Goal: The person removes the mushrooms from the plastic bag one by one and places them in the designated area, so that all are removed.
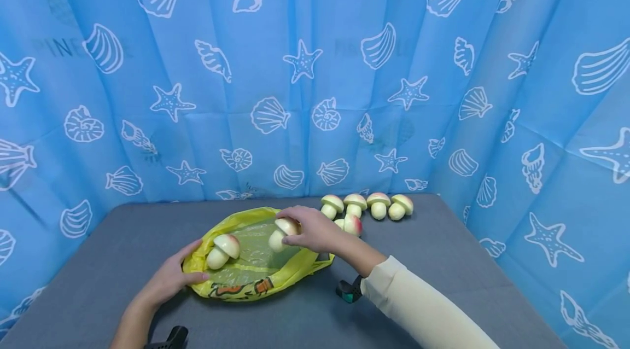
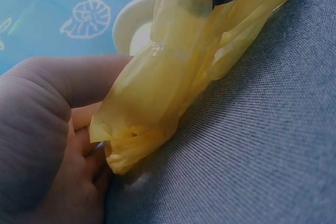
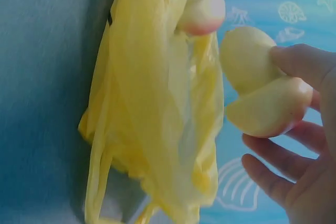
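Observation:
A yellow plastic bag (image 1: pixel 300 269) lies with its mouth spread wide on the table. My left hand (image 1: pixel 169 278) grips the bag's left rim between thumb and fingers, also visible in the left wrist view. Just inside that rim rests a mushroom (image 1: pixel 223 250) with a pale stem and a pink-tinged cap. Over the bag's opening, my right hand (image 1: pixel 315 231) pinches a second mushroom (image 1: pixel 278 239). In the right wrist view the thumb presses this mushroom's stem (image 3: pixel 249 59), and fingers lie behind and under its cap (image 3: pixel 273 108).
Several more mushrooms (image 1: pixel 378 205) stand in a row at the table's back edge, with another mushroom (image 1: pixel 351 224) lying in front, partly behind my right hand. The grey table (image 1: pixel 418 283) is backed by a blue shell-patterned curtain (image 1: pixel 344 92). Dark wrist devices (image 1: pixel 349 289) sit on both arms.

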Tool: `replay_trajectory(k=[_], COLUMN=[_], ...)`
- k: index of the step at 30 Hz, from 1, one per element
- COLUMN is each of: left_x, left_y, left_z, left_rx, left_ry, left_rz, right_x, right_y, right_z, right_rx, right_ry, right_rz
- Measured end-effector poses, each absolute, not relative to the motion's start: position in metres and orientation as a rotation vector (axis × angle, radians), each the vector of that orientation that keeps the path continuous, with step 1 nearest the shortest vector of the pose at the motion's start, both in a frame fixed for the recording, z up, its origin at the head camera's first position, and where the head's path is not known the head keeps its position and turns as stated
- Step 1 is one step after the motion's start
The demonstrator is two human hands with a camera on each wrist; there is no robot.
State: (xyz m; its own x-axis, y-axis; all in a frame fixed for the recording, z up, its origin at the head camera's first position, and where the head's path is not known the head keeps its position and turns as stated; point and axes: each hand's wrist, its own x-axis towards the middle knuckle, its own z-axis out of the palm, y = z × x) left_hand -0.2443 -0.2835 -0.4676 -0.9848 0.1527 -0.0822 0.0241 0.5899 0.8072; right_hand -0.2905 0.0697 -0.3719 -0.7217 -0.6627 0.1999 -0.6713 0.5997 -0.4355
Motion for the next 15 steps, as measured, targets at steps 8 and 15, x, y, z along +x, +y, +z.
replay_trajectory(k=[8, 15], left_x=[-0.244, -0.244], left_y=[-0.283, -0.282], left_z=[-0.467, -0.466], left_rx=[0.174, 0.156], left_ry=[2.661, 2.669], left_rz=[1.399, 1.374], right_x=[-0.296, -0.296], right_y=[0.099, 0.126], right_z=[-0.376, -0.377], right_rx=[1.116, 1.052], right_ry=[-2.658, -2.57], right_rz=[0.816, 0.822])
